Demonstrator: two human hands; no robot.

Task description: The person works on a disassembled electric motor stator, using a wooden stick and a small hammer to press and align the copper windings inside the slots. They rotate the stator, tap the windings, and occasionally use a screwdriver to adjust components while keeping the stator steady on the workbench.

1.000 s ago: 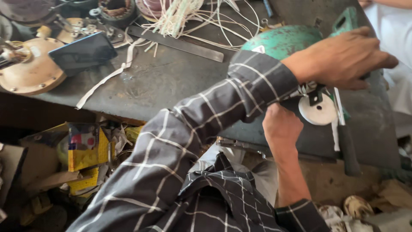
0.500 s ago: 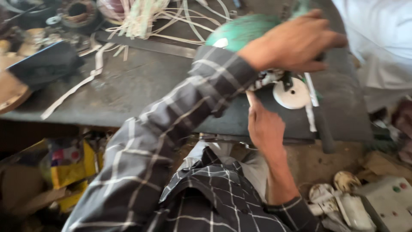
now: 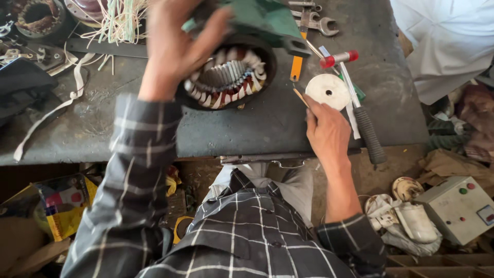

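Below, a worn grey workbench [image 3: 247, 128] amid cluttered floor scrap [image 3: 56, 206].

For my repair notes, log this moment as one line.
left hand: tilting green motor, windings showing | right hand: holds thin stick by white disc | bench: hammer, wrenches

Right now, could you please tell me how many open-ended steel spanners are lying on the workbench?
2, as far as shows: the two steel spanners lie side by side at the bench's far edge, one behind the other, beyond the green motor housing. Others may be hidden.
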